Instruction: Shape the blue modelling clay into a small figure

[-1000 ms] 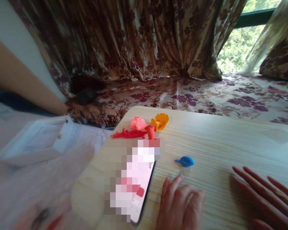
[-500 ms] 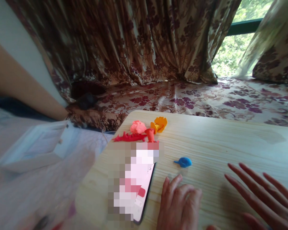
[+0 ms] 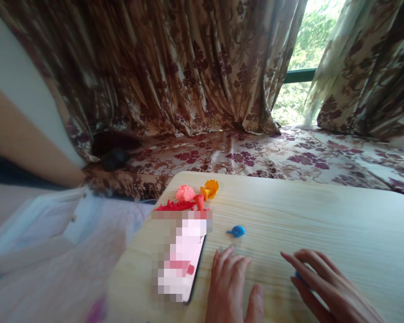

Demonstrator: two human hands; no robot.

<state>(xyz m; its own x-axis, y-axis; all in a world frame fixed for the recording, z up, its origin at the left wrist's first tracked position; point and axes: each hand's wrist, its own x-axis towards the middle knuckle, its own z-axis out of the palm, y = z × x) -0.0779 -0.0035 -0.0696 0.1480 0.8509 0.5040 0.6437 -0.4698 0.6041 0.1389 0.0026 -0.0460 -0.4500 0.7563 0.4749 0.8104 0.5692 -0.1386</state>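
A small blue clay leaf shape point(image 3: 237, 231) with a thin stem lies on the wooden table point(image 3: 256, 197). Just nearer than it, my left hand point(image 3: 230, 282) rests on the tabletop, empty, its thumb apart from the bent fingers. My right hand point(image 3: 330, 282) is farther right, fingers curved together and thumb beneath them. Between that thumb and the fingers shows a bit of blue clay point(image 3: 299, 275), mostly hidden by the hand.
A phone point(image 3: 195, 273), partly blurred out, lies left of my left hand. Beyond it are a red spiky strip point(image 3: 175, 205), a pink crumpled lump point(image 3: 185, 193), a red flared piece point(image 3: 199, 201) and an orange flower-like piece point(image 3: 210, 189). Patterned curtains point(image 3: 188, 80) hang behind.
The view has shifted, so the table's right corner now shows. My right hand has gone from flat and spread to curved, with blue clay showing at its thumb. My left thumb has come into sight.
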